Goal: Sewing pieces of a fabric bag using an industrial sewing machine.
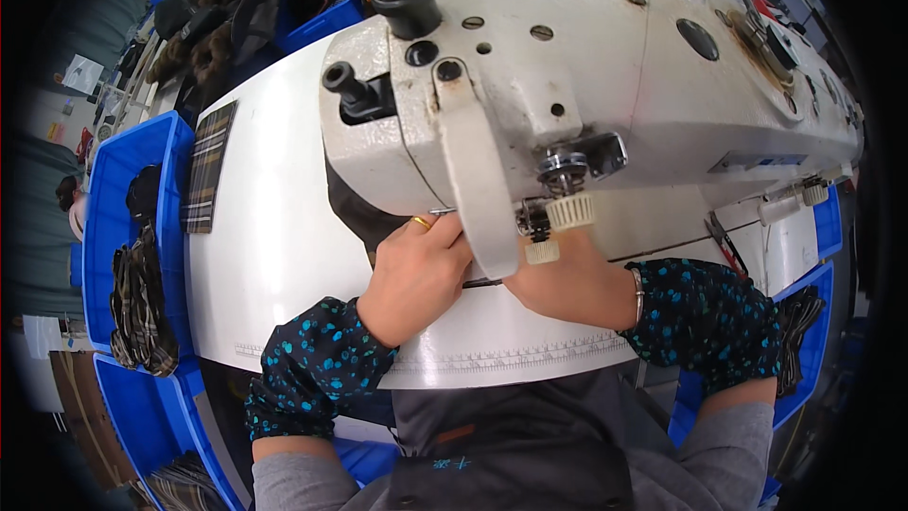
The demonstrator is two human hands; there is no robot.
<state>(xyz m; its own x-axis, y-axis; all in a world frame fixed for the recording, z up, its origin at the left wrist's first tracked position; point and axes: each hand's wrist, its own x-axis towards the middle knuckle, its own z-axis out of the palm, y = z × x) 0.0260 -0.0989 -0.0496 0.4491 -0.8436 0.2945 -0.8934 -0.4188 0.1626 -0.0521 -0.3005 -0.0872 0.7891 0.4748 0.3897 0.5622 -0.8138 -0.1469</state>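
A white sewing machine (511, 95) fills the upper middle. My left hand (418, 279) is at the needle area with its fingers curled together, a gold ring on one; its fingertips are partly hidden. Dark fabric (359, 218) lies under the machine head, touching or just behind that hand; what the fingertips grip is unclear. My right hand (567, 289) reaches under the head from the right, its fingers hidden behind the machine's parts. Black-handled snips (726, 246) lie on the white table (265, 246) right of it.
A folded plaid cloth (210, 167) lies at the table's left edge. Blue bins (104, 227) with dark and plaid pieces flank the left. Another blue bin (815, 312) with dark cloth stands at the right. More bins and dark bundles (213, 57) are behind.
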